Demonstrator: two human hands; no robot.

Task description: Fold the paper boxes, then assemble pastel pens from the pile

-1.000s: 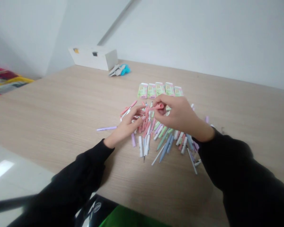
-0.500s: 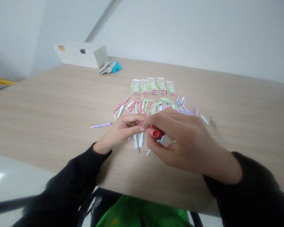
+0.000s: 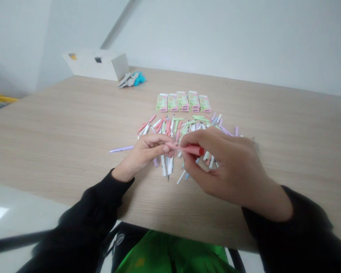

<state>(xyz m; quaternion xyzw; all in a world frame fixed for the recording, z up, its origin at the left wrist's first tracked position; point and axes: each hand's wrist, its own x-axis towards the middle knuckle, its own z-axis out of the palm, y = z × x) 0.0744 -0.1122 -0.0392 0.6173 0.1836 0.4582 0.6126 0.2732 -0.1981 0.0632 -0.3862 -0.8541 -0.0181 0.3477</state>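
Note:
Over the pile of pen parts (image 3: 169,163), my left hand (image 3: 149,153) pinches a slim pink pen part (image 3: 174,146) between thumb and fingers. My right hand (image 3: 224,167), nearer the camera, grips a red pen barrel (image 3: 195,150) with thumb and index finger. The barrel lies almost level, its open round end pointing right. Pink part and barrel line up and meet near the right fingertips; whether they are joined I cannot tell. Below the hands lie white barrels and thin refills, partly covered by my fingers.
Several small green-and-pink boxes (image 3: 182,102) stand in a row behind the pile. A purple pen (image 3: 121,149) lies to the left. Farther back are a white box (image 3: 93,66) and grey and blue crumpled gloves or cloth (image 3: 132,79). The table's front edge runs close to my lap.
The right hand has shifted slightly right, away from the left. The red barrel has turned from facing the camera to pointing right, and the slim pink part now shows between the hands.

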